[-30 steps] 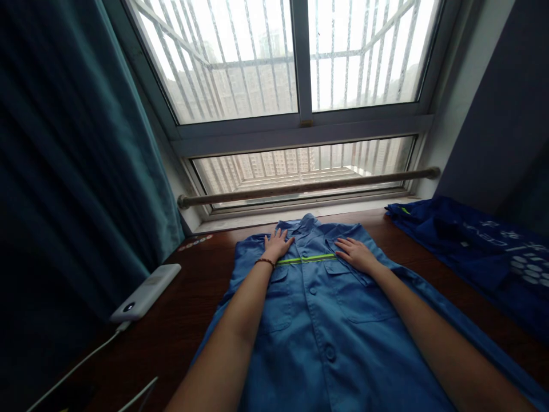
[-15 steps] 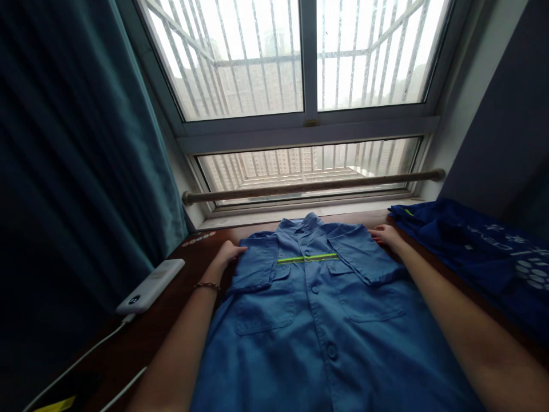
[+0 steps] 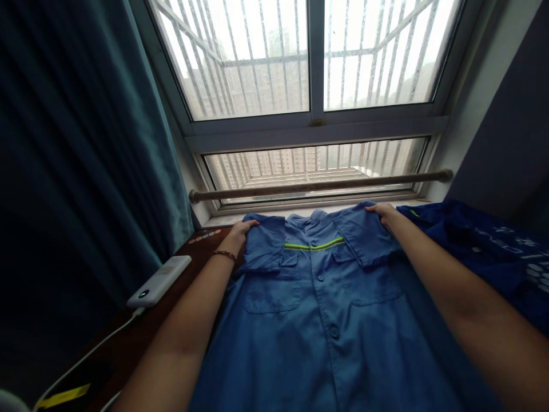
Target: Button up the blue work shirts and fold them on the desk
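Observation:
A blue button-front work shirt (image 3: 278, 332) stretches away from me, collar toward the window, with a yellow-green stripe across its chest. Its sleeves are folded in over the front. My left hand (image 3: 243, 230) pinches the shirt's upper left corner between thumb and fingers. At the upper right corner, my right hand (image 3: 383, 214) grips the fabric in the same way. Both corners are raised off the table, and the cloth hangs between my hands. The undersides of my fingers are hidden by the cloth.
On the dark wooden table (image 3: 189, 286), a white power bank (image 3: 160, 280) with a plugged-in white cable lies at left, by the blue curtain (image 3: 141, 171). A darker blue garment (image 3: 484, 246) with white print lies at right. A rail (image 3: 321, 186) crosses the window.
Both hands have lifted the shirt's upper corners off the table, and the collar now sits lower between them. The view has shifted slightly.

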Action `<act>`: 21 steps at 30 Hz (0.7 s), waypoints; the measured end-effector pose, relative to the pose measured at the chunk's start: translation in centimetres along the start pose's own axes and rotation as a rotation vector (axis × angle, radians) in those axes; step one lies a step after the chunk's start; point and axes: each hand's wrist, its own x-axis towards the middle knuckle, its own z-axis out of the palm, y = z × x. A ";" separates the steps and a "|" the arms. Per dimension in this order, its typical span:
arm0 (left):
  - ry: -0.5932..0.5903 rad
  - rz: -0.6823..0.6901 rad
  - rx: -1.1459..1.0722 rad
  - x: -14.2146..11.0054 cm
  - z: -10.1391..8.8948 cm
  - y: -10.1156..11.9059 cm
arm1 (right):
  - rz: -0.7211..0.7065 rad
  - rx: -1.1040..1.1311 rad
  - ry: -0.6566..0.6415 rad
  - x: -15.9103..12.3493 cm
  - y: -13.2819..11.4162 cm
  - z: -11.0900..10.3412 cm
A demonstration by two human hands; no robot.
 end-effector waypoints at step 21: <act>-0.118 0.226 -0.169 -18.0 -2.2 -3.9 | -0.179 0.135 -0.234 -19.0 7.6 -14.3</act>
